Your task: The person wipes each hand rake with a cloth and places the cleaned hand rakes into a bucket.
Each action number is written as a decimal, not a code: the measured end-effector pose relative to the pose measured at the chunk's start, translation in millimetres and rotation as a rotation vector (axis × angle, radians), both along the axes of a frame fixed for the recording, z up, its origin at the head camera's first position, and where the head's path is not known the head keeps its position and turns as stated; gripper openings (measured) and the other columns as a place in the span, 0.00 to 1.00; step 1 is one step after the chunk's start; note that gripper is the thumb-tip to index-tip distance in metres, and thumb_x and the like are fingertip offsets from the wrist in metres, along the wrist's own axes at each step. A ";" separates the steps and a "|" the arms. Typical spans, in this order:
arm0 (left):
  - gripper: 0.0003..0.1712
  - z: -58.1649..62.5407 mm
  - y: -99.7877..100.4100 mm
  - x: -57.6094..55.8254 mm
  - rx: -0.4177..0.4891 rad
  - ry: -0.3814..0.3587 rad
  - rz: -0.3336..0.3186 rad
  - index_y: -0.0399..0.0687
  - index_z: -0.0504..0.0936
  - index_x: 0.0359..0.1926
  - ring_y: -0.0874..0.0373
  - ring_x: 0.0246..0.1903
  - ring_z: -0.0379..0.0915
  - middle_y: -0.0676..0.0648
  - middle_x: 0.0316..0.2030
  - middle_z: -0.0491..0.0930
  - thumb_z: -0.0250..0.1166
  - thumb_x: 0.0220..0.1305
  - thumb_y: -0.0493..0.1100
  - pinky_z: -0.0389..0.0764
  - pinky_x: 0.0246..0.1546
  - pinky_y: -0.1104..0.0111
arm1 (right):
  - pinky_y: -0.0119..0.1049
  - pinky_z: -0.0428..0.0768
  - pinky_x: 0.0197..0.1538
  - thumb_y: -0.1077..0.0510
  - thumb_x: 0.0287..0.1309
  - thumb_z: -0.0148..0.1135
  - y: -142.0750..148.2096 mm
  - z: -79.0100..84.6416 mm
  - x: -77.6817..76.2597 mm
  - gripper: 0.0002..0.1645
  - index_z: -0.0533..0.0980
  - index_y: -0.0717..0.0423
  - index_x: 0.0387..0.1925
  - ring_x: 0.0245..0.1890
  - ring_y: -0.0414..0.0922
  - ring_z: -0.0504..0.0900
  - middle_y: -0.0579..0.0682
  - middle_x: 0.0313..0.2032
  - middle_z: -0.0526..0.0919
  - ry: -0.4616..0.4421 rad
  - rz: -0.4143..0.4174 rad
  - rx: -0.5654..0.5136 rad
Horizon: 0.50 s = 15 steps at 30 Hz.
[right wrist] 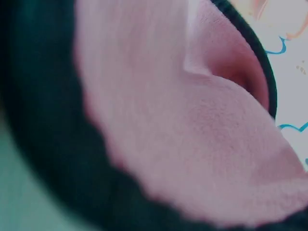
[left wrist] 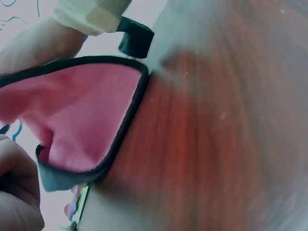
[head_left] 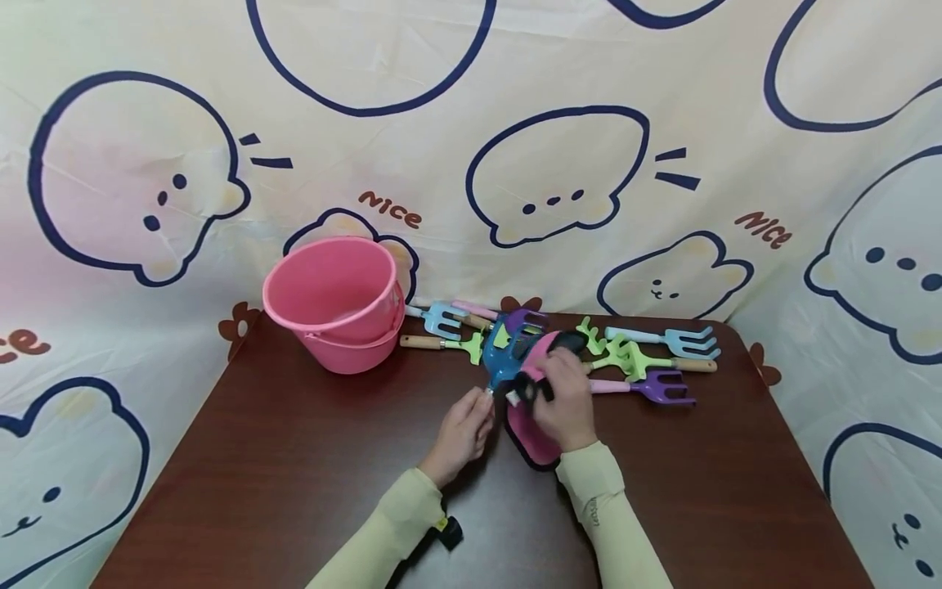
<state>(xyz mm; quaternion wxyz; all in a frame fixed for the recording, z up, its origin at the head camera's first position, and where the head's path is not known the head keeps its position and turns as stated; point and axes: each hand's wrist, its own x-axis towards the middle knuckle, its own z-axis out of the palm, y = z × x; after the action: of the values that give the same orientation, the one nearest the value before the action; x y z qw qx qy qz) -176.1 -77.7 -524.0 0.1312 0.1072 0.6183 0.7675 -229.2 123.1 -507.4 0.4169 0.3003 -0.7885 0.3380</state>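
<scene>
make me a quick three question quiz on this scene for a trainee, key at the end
1. Multiple choice: where does the pink bucket stand?
a) to the right of both hands
b) between the two hands
c) at the back left of the table

2. True or false: the left hand is inside the pink bucket.

3. Short answer: what colour is the edging of the pink fabric at the right hand?

Key:
1. c
2. False; it grips a blue garden tool.
3. Black

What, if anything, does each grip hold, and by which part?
Left grip: the blue tool, by its handle. Right grip: the pink cloth item, apparently near its middle.
</scene>
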 end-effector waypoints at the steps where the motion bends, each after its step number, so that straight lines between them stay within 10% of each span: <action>1: 0.29 1.7 -1.2 -0.5 0.019 0.010 0.000 0.37 0.64 0.39 0.65 0.10 0.50 0.53 0.20 0.60 0.48 0.81 0.62 0.54 0.10 0.73 | 0.55 0.79 0.54 0.63 0.53 0.59 3.5 0.9 -1.5 0.09 0.80 0.64 0.36 0.42 0.60 0.81 0.59 0.33 0.83 0.008 -0.042 -0.031; 9: 0.17 6.9 -5.4 -0.1 0.053 -0.031 -0.055 0.49 0.63 0.46 0.63 0.09 0.52 0.54 0.18 0.60 0.58 0.79 0.54 0.57 0.11 0.73 | 0.29 0.68 0.30 0.74 0.59 0.60 13.6 12.0 7.6 0.16 0.79 0.66 0.49 0.25 0.38 0.68 0.58 0.34 0.80 -0.183 0.041 -0.397; 15: 0.20 4.1 -2.8 -0.2 0.000 0.079 0.004 0.38 0.71 0.47 0.62 0.12 0.61 0.44 0.23 0.69 0.54 0.81 0.53 0.69 0.12 0.70 | 0.28 0.77 0.57 0.78 0.57 0.64 -0.8 26.9 15.2 0.11 0.77 0.69 0.42 0.48 0.38 0.81 0.48 0.41 0.84 -0.291 0.063 -0.685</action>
<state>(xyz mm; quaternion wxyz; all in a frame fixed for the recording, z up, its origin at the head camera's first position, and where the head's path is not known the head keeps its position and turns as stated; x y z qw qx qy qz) -176.3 -80.6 -520.0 0.1050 0.1360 0.6232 0.7629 -213.9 122.3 -480.6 0.3664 0.1163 -0.6711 0.6339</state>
